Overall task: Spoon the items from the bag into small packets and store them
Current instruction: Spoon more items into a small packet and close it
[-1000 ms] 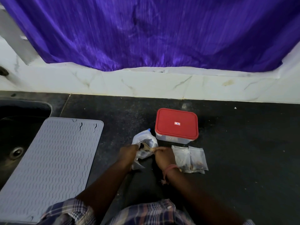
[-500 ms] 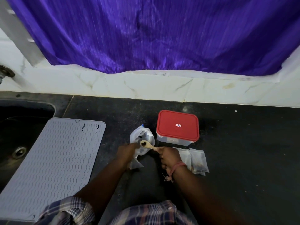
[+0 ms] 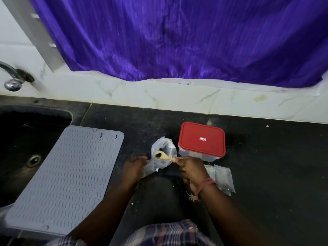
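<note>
A clear plastic bag [image 3: 166,148] with dark items inside stands open on the black counter [image 3: 266,166]. My right hand [image 3: 192,170] grips a small wooden spoon [image 3: 162,156] by its handle; its bowl carries a dark item and hovers over the bag's mouth. To the left, my left hand [image 3: 133,170] pinches a small clear packet [image 3: 148,168] beside the bag. Filled small packets [image 3: 223,178] lie flat to the right of my right hand. A clear container with a red lid [image 3: 202,139] sits shut behind them.
A grey ribbed silicone mat [image 3: 65,178] lies at the left, partly over a dark sink [image 3: 21,139] with a tap [image 3: 12,77] above it. White marble tiles [image 3: 177,98] and a purple curtain [image 3: 177,38] back the counter.
The spoon has come up out of the bag with a dark item in its bowl. My left hand has shifted slightly left with the small packet. The view has tilted right and nearer.
</note>
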`<control>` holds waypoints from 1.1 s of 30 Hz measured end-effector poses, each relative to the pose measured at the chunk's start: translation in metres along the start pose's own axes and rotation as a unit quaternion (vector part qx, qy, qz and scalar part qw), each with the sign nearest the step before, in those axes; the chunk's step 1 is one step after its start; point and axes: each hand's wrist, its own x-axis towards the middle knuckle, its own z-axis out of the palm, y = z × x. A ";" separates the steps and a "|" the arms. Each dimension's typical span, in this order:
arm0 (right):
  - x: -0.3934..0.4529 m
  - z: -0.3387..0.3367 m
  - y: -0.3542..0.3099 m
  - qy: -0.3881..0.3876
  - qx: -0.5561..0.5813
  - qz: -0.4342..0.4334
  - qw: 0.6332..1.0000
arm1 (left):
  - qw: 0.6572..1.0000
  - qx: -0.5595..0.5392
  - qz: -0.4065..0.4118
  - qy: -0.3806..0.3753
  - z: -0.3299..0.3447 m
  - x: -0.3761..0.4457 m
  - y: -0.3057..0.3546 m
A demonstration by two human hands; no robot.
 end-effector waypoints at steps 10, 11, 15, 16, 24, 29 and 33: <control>0.017 0.011 0.010 0.008 -0.508 -0.311 0.803 | 0.997 0.041 0.065 0.031 0.002 -0.010 -0.002; 0.020 0.010 0.011 0.003 -0.559 -0.320 0.765 | 0.996 0.040 0.068 0.034 0.004 -0.011 -0.001; 0.014 0.018 0.007 0.056 -0.402 -0.159 0.900 | 0.995 0.029 0.076 0.056 0.007 -0.014 0.001; 0.012 0.019 0.007 0.069 -0.333 -0.116 0.933 | 0.994 0.034 0.085 0.053 0.009 -0.013 0.001; -0.007 0.035 0.012 0.061 -0.578 -0.354 0.733 | 0.996 -0.034 0.083 0.014 0.024 -0.027 0.000; -0.002 0.029 0.018 0.085 -0.642 -0.418 0.638 | 0.996 -0.072 0.041 0.022 0.018 -0.021 0.002; -0.001 0.017 0.012 0.081 -0.547 -0.414 0.723 | 0.996 -0.047 0.041 0.062 0.014 -0.014 0.003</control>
